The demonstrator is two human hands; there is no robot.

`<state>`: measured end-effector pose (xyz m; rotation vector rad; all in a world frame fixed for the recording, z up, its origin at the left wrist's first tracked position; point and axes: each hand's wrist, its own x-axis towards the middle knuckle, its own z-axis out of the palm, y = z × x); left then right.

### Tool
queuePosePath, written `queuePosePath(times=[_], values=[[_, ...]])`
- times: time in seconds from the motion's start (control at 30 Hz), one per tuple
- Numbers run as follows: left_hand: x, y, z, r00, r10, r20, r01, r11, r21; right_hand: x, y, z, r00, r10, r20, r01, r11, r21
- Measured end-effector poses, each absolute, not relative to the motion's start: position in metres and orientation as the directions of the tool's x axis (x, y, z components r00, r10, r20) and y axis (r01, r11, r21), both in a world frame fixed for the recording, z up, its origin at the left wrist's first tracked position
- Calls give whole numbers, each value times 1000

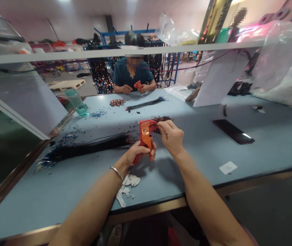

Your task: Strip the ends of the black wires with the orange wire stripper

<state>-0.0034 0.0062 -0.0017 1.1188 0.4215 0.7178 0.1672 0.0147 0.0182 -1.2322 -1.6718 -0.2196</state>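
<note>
My left hand (pixel 141 152) is wrapped around the handles of a red and orange wire stripper (pixel 146 131), which stands upright above the table. Close to its jaws, my right hand (pixel 171 135) pinches a thin dark wire; most of that wire is hidden by the fingers and the tool. Behind the right hand lies a pile of short dark and copper-coloured wires (pixel 165 119). To the left of the stripper stretches a long bundle of black wires (pixel 92 145), with blue and white ends at its far left.
Blue scraps (pixel 98 113), a copper-coloured pile (pixel 117 102) and a second wire bundle (pixel 148 103) lie farther back. A green bottle (pixel 76 102) stands left. A phone (pixel 233 131) and white label (pixel 228 167) lie right, crumpled white cloth (pixel 129 184) near the front. Opposite sits a co-worker (pixel 133 73) holding a similar tool.
</note>
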Motion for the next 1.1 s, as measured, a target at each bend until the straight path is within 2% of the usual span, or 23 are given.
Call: queuePosePath(times=[0.47,1.1], values=[[-2,6,-6,687,726,24,-313,266,912,167,17,17,1,554,832,811,486,-325],[-3,4,-2,724,690,-2,-294,310,904,168,20,12,-34,551,834,817,496,-295]])
